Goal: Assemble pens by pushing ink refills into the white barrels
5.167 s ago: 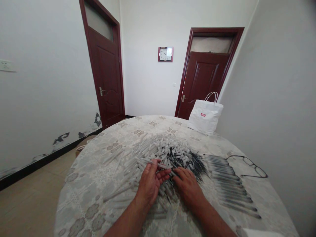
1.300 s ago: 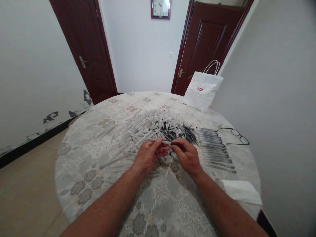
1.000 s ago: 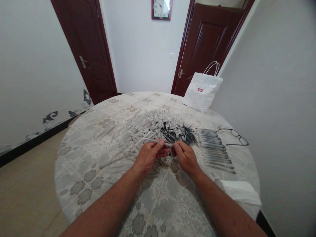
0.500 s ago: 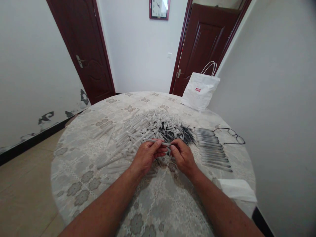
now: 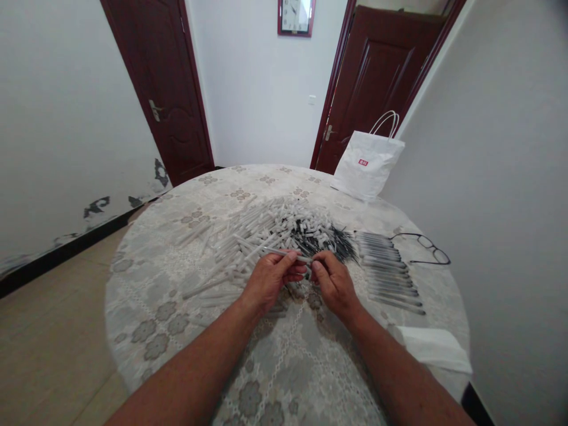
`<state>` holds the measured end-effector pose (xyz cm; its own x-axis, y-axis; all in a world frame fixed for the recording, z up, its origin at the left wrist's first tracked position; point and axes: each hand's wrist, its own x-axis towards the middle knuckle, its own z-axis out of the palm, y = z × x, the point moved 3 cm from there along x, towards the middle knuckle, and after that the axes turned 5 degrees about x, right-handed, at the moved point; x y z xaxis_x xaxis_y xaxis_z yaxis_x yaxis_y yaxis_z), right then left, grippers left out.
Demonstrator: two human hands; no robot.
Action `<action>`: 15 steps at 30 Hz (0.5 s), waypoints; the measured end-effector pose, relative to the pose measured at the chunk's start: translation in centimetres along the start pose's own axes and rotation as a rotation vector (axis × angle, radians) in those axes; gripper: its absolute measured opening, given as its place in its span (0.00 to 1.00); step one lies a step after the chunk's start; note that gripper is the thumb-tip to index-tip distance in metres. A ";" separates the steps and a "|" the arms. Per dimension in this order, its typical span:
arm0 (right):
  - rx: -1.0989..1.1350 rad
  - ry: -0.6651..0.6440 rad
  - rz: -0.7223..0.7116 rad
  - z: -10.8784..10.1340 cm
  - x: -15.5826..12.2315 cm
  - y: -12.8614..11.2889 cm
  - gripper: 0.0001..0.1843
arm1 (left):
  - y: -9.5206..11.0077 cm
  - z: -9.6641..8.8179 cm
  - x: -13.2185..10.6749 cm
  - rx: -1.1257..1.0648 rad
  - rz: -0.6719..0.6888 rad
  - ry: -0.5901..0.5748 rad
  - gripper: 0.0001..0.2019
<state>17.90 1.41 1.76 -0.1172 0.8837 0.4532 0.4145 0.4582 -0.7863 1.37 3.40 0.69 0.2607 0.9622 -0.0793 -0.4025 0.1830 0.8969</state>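
Observation:
My left hand [image 5: 270,279] is closed around a thin grey pen barrel [image 5: 274,252], which sticks out to the left above its fingers. My right hand [image 5: 333,282] pinches the barrel's right end, fingertips pressed together close to the left thumb. Both hands hover just in front of a heap of white pen barrels, caps and black refills [image 5: 284,229] on a round table with a lace-patterned cloth [image 5: 186,296]. To the right of my right hand lies a neat row of assembled pens [image 5: 390,272].
Black-rimmed glasses [image 5: 423,247] lie beyond the pen row. A white paper bag [image 5: 367,165] stands at the table's far edge. A folded white cloth [image 5: 432,349] rests at the near right edge. Two dark red doors and a wall clock stand behind.
Five seconds ago both hands lay low in the heap; now they are raised, holding one barrel between them. Over the last second the right fingers have drawn closer to the barrel's end.

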 end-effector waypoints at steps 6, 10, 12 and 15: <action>0.013 -0.006 0.042 0.3 0.0 0.6 0.22 | -0.1 0.0 0.0 -0.022 -0.006 -0.001 0.15; 0.058 0.031 0.024 0.0 -0.2 0.6 0.13 | 0.1 0.0 0.0 -0.024 0.006 0.010 0.16; 0.036 0.032 0.008 -0.1 -0.2 0.5 0.11 | 0.2 0.0 0.0 -0.021 0.011 0.011 0.16; -0.004 0.019 -0.003 -0.2 -0.1 0.2 0.11 | 0.1 0.0 0.0 -0.016 0.004 -0.003 0.16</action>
<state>18.14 1.41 1.63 -0.1012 0.8802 0.4637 0.4175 0.4606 -0.7833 1.33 3.44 0.75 0.2617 0.9623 -0.0739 -0.4174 0.1819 0.8903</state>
